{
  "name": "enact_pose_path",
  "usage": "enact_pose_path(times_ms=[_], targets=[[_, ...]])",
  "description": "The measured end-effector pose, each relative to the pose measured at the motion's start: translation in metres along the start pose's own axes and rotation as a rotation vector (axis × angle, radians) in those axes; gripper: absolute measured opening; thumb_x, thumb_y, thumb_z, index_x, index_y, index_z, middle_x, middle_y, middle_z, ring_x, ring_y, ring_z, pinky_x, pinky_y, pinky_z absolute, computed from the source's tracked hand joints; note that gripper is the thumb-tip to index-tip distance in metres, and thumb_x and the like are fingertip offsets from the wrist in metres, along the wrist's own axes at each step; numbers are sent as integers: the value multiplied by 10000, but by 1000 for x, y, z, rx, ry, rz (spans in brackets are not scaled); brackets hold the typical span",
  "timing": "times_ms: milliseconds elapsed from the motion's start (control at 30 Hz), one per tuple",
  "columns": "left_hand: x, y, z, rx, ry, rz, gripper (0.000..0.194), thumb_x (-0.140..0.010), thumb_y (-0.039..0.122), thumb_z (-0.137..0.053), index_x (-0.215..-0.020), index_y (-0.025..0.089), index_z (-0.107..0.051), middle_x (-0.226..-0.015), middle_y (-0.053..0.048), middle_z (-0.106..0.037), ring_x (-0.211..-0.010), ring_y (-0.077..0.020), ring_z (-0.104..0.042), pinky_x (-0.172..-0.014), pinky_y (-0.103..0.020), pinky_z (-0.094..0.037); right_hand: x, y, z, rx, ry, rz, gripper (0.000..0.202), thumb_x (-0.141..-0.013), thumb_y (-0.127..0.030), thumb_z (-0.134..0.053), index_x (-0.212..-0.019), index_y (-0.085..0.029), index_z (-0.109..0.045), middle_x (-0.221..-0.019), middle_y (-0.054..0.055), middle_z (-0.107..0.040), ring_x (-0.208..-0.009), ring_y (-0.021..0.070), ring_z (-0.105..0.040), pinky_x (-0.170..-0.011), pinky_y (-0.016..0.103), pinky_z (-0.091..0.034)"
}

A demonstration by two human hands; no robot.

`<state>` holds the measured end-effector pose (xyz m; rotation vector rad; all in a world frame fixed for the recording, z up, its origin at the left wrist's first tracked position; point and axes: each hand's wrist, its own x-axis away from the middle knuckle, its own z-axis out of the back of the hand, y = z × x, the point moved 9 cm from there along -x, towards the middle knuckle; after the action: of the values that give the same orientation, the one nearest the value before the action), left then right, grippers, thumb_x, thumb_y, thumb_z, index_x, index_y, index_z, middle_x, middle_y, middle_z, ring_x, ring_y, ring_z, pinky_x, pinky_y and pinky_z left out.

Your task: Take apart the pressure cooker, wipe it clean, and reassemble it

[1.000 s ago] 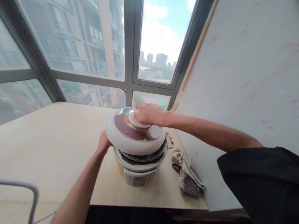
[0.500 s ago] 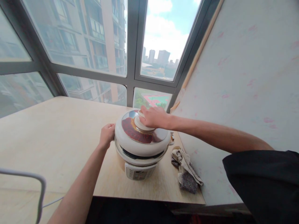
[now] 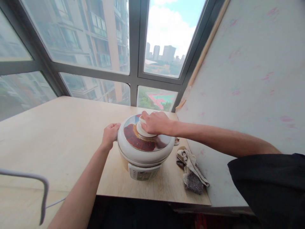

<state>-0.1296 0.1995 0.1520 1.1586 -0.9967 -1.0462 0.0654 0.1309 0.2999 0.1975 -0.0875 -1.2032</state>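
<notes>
An electric pressure cooker (image 3: 143,175) with a control panel on its front stands on the pale wooden surface. Its white-rimmed lid (image 3: 143,154), brown and silvery on top, sits level on the body. My right hand (image 3: 156,123) is closed round the white knob handle in the lid's middle. On the cooker's left side, my left hand (image 3: 111,135) is wrapped round the side handle, which its fingers mostly hide. Part of the opposite side handle (image 3: 176,141) shows to the right.
A crumpled grey and beige cloth (image 3: 192,173) lies right of the cooker, near the wall (image 3: 243,95). Windows (image 3: 95,41) rise behind the wooden surface (image 3: 59,133). A grey bent tube (image 3: 44,190) and a thin cord stand at the lower left.
The lid, tilted with a dark gap at its front half a second ago, now lies down flush on the cooker. My right hand has kept its hold on the knob.
</notes>
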Motion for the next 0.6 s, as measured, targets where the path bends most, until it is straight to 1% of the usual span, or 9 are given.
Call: enact_pose_path(times_ms=[133,333,433,600], targets=[[-1,-2,0,36,4,8,377,-556,466,-674,-738,135,-676,-653,-20,-631,-588,-144,-512,-542,-262,-396,0,-1,-1,-36,-5,-9,460,-965,-430,-433,-1328,-159,-515,-1083,183,-748,-1029,351,-714,-811,430,-536],[5,-2,0,62,-3,31,395,-565,479,-696,-763,137,-681,-615,-2,-613,-526,-129,-489,-474,-244,-366,0,1,-3,-68,2,-35,435,-961,-425,-431,-1289,-155,-526,-1079,189,-747,-1019,361,-709,-820,440,-526],[8,0,-1,88,-9,37,411,-558,481,-710,-787,140,-685,-608,3,-614,-509,-127,-486,-455,-238,-361,0,2,-4,-59,26,-33,419,-964,-426,-427,-1263,-151,-529,-1062,187,-749,-1007,357,-708,-803,426,-523],[10,1,-2,115,-25,36,408,-549,465,-734,-798,145,-687,-546,31,-563,-482,-116,-462,-445,-225,-337,0,2,-3,-28,80,7,426,-960,-461,-419,-1216,-153,-563,-1032,178,-754,-957,357,-716,-757,409,-514]])
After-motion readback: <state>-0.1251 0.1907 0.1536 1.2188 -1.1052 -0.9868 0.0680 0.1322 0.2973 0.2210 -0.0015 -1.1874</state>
